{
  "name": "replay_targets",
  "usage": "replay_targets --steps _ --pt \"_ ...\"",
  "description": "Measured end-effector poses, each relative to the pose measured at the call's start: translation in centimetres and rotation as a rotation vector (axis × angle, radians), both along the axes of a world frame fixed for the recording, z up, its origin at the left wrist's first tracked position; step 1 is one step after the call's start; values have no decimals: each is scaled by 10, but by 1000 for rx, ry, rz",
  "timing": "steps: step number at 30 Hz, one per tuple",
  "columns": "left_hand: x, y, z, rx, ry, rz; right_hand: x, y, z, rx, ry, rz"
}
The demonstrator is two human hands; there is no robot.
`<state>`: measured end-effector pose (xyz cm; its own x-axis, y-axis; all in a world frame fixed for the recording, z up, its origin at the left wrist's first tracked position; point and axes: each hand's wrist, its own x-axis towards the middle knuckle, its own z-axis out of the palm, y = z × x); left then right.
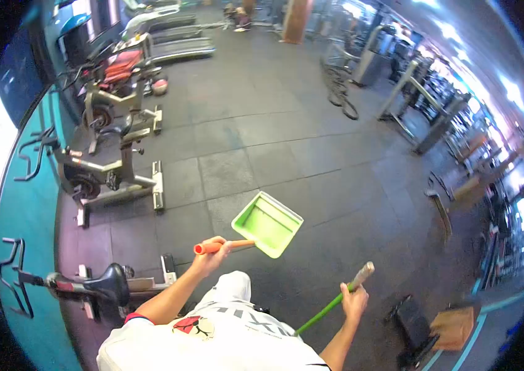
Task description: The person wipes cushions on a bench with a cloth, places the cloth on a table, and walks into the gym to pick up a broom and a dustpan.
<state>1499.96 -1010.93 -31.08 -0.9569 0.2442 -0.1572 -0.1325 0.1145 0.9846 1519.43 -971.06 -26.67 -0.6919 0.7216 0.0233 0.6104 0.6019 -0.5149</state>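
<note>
My left hand (214,253) is closed round the orange handle (240,243) of a light green dustpan (268,226), whose open pan hangs in front of me above the dark floor. On the right, my right hand (354,300) grips a green pole (321,316) near its pale top end. The pole slants down to the left and goes out of sight behind my white shirt, so its lower end is hidden.
Exercise bikes (120,179) line the left wall, one close to my left arm. Treadmills (178,46) stand at the back left. Dark ropes (338,93) lie on the floor (243,130). Weight machines (423,102) fill the right side; a wooden box (452,328) sits at lower right.
</note>
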Motion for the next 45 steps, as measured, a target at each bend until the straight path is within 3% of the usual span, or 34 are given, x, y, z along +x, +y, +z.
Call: replay_targets --steps 4,8,10,11,15,19,20,23,25,29,35,39,43,45 --pt "-67 30 22 -432 261 59 -150 58 27 31 23 90" --pt "-186 94 26 -504 177 155 -277 134 1 95 70 152" --pt "-260 91 -4 -399 222 172 -328 143 -1 168 152 217" --pt "-287 112 -13 -334 217 175 -341 170 4 36 124 136" --pt "-434 174 -6 -219 109 148 -460 223 37 -121 303 60" --pt "-568 244 -11 41 -5 172 -583 279 30 -279 310 49" --pt "-601 264 -12 79 -37 215 -620 295 14 -207 401 107" --pt "-699 313 -34 44 -86 209 -755 347 22 396 515 454" --pt "-755 358 -20 66 -105 270 -847 371 31 63 462 327" --pt "-878 449 20 149 -116 362 -1055 435 69 -129 284 287" --pt "-1019 461 -14 130 -171 390 -1268 474 66 58 388 398" --pt "-1172 496 -25 75 -146 291 -1396 512 69 36 451 288" --pt "-1349 536 -28 21 -73 139 -1493 562 73 194 456 186" --pt "-1438 568 -18 28 -64 77 -1543 591 66 97 611 169"
